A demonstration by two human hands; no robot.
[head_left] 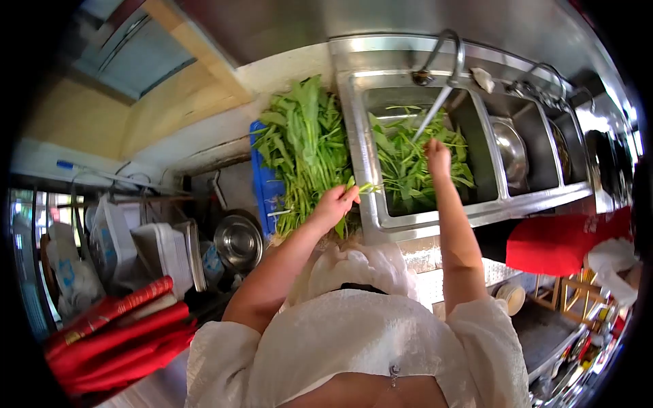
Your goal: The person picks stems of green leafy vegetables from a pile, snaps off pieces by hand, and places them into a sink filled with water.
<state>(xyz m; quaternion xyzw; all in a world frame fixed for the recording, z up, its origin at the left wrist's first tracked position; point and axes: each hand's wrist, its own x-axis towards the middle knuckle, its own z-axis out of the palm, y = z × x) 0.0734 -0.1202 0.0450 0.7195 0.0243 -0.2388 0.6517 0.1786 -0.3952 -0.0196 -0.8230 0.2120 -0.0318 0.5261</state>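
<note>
At one o'clock, leafy long-stemmed greens (407, 178) in rectangular steel sink (357, 146) | left hand (339, 204), eleven o'clock, pinches pale-green sprig (368, 187) | right hand (438, 159) over greens, grip I can't tell

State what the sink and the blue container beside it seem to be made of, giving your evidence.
Sink: metal, probably stainless steel, shiny; its grey surface shows bright highlights.
Blue container: probably plastic, fairly smooth, as its colour looks even, though greens cover much of it.
</note>
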